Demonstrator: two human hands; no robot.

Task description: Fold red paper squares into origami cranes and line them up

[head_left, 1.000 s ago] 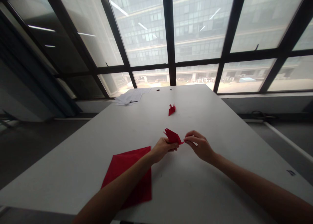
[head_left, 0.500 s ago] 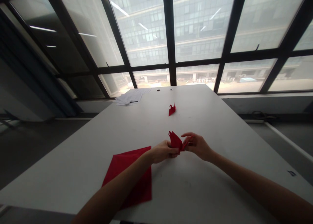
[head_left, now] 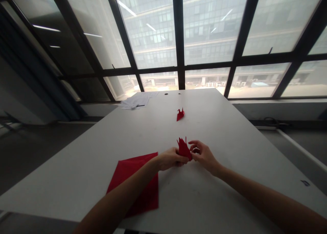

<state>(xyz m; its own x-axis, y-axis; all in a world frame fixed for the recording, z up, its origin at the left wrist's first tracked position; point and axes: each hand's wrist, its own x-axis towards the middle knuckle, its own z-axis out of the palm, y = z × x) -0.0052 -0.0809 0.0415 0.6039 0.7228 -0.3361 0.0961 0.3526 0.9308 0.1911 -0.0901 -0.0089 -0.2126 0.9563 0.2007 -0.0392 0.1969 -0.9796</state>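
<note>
A partly folded red origami crane (head_left: pixel 184 148) with several points sticking up is held above the table. My left hand (head_left: pixel 171 159) is closed on its lower left side, thumb across the front. At its lower right corner, the thumb and fingertips of my right hand (head_left: pixel 203 155) pinch the paper, with the index finger raised apart. A finished red paper crane (head_left: pixel 180 115) stands farther back on the white table. Under my left forearm lies a red paper sheet (head_left: pixel 138 171), partly hidden by the arm.
The white table (head_left: pixel 230 142) reaches toward a large framed window. Loose white papers (head_left: pixel 136 100) lie at its far left, with a dark pen-like object on them. A small dark mark (head_left: pixel 305 183) shows near the right edge.
The strip my right fingers held out to the right now stands upright beside the other points. My right hand has shifted slightly down at the crane's lower corner.
</note>
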